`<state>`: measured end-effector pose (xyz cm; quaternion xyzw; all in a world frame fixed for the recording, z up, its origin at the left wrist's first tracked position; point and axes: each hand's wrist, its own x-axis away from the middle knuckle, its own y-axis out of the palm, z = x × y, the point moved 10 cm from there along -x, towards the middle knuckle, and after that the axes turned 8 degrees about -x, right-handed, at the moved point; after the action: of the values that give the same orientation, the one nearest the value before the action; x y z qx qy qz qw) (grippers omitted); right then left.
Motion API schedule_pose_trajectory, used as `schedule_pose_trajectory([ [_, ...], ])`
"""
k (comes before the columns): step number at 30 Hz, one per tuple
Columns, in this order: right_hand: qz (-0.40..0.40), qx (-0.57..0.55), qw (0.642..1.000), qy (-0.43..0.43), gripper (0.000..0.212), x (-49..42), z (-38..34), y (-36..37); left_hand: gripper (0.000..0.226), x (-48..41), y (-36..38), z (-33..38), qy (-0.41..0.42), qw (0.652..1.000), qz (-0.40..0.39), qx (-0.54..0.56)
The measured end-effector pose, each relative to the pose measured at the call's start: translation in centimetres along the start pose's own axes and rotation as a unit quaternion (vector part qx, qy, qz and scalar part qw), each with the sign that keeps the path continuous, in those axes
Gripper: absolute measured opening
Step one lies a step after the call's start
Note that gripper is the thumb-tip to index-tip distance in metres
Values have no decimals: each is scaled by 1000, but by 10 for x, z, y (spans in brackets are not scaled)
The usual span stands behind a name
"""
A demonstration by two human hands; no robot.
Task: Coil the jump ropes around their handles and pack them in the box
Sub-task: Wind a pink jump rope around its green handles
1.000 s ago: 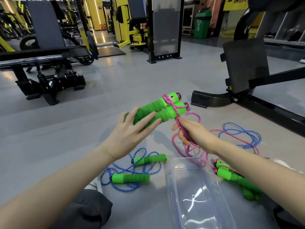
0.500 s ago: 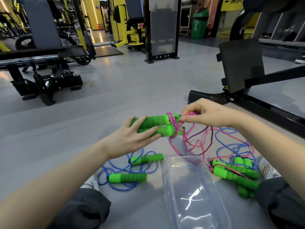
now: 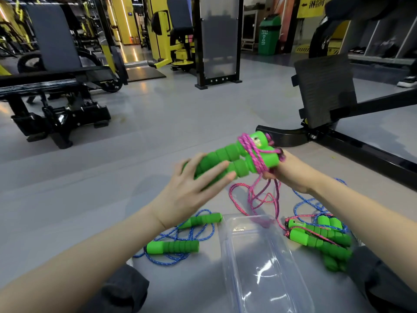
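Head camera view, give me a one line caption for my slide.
Left hand holds paired green handles while right hand winds pink rope around them, above an empty clear box.

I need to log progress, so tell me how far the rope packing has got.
Done: one bundle of green foam handles lies on the floor, right of the clear plastic box, apparently wound. In hand: the left hand holds two green handles while the right hand winds the pink rope around them. Left: the loose blue rope, and the box holds nothing.

Matt foam handles (image 3: pixel 228 163), braided pink rope (image 3: pixel 255 159), glossy clear plastic box (image 3: pixel 266 267)
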<state>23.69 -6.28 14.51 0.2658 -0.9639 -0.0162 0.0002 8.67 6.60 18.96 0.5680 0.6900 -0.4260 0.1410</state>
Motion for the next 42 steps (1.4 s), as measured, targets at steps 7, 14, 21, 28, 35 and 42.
schedule_pose_trajectory([
  [7, -100, 90, 989, 64, 23, 5, 6, 43, 59, 14, 25, -26, -24, 994, -67, -81],
  [14, -198, 297, 926, 121, 18, 26, -2, 54, 55, 21, 40, -25, 26, 983, -139, -121],
  [21, -144, 396, 907, -1, 32, 24, -48, 50, 49, 24, 45, -1, 125, 974, -163, -94],
  [28, -65, 357, 922, -133, 54, 16, -68, 41, 36, 17, 5, 39, 207, 978, -36, 11],
  [35, -35, 111, 993, 6, 47, 10, -15, 9, 39, -10, -17, 41, 120, 991, 32, 54],
  [42, -31, 30, 998, 51, 36, 11, 6, 28, 50, 0, 13, -9, -20, 999, -27, -38],
])
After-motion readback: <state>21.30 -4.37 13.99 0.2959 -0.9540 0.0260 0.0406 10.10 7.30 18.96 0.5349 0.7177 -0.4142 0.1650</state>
